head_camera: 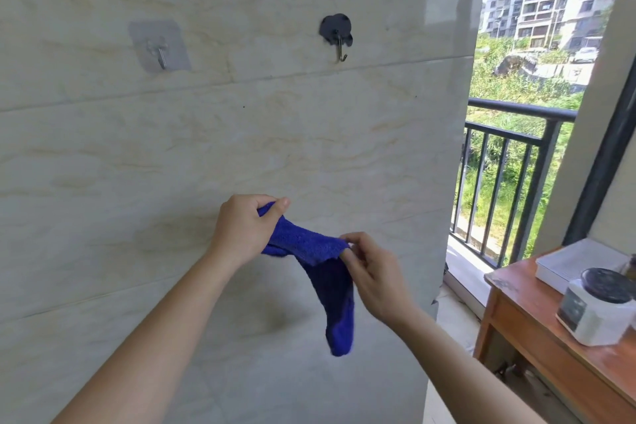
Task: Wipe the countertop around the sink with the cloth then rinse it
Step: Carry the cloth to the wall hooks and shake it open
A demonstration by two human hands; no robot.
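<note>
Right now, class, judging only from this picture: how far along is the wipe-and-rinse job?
Done: nothing provable; no sink or countertop is in view. In hand: left hand and right hand both hold the blue cloth, below a bare black hook. Left: wiping and rinsing, or just hanging up; cannot tell.

We cannot see the upper end of the blue terry cloth (330, 286): the curled fingers of the left hand (241, 231) enclose it. The right hand (375, 272) pinches the cloth's edge and covers part of it. The orange-brown wooden table (523, 298) runs out at the right and bottom edges. The label on the white plastic jar with a black lid (599, 310) is too blurred to read. A small dark object (632, 267) at the right edge is cut off; we cannot identify it.
</note>
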